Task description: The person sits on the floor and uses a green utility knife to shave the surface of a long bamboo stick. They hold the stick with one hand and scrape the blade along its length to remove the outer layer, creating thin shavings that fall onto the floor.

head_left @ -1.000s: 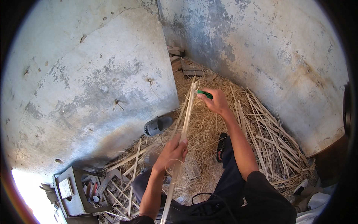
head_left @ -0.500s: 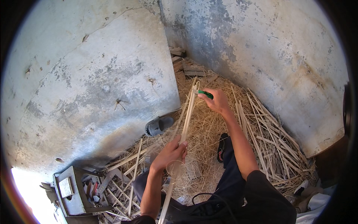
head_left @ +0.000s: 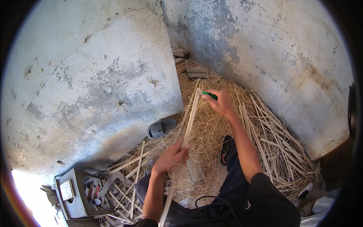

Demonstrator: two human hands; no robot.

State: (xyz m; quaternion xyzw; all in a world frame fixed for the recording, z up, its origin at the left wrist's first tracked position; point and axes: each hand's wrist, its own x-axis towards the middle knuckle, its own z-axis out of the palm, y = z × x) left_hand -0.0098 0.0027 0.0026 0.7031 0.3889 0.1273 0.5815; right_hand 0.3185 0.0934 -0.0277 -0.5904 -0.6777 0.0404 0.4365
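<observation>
Two patched, peeling walls (head_left: 94,75) take up the most room, one beyond and to the left of the left grip, the other beyond and to the right of the right grip. A wide bed of straw-like shavings (head_left: 211,132) covers the floor beneath and between both grips. To the right of the right grip, along the wall, lies a heap of thin pale sticks (head_left: 280,140), piled at various angles. A worn, open-fronted box (head_left: 72,193) with scraps inside sits to the left of the left grip and nearer the body.

The long pale strip (head_left: 191,117) runs from the lower edge, through the left grip, and on to the right grip's tool, leaning slightly right at its far end. Beyond both grips, in the corner, are some wood blocks (head_left: 196,72). The left grip (head_left: 172,156) has its fingers wrapped around the strip partway along. The right grip (head_left: 219,101) is closed around a small green-handled tool. A grey slipper (head_left: 160,128) lies beyond the left grip, a little to its left. The green-handled tool (head_left: 210,95) meets the strip near its far end; its working end is too small to make out. A thin curl (head_left: 201,86) stands just beyond it.
</observation>
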